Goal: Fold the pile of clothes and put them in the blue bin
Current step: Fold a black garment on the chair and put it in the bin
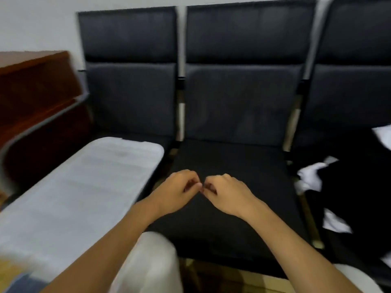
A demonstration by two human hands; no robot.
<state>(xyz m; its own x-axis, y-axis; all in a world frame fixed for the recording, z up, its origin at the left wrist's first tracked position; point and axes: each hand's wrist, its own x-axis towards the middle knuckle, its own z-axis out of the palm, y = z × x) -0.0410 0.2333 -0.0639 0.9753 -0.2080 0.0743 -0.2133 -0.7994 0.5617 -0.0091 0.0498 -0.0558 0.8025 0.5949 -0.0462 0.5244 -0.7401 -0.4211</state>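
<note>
Pinching, left hand [175,192]: black cloth [222,208] on middle seat
Right hand [227,195]: pinching same cloth
Clothes pile [338,187]: right seat

- A plain pale wall [38,24] runs behind everything, evenly lit.
- A row of three dark padded chairs stands against it: left chair [129,81], middle chair [243,85], right chair [357,70].
- Metal posts [180,123] show in the gaps between the chair backs.
- A metal armrest [42,121] curves down at the row's left end.
- A red-brown wooden cabinet [31,81] stands just beside that armrest, at the left.
- A strip of yellowish floor [273,280] shows below the middle seat.
</note>
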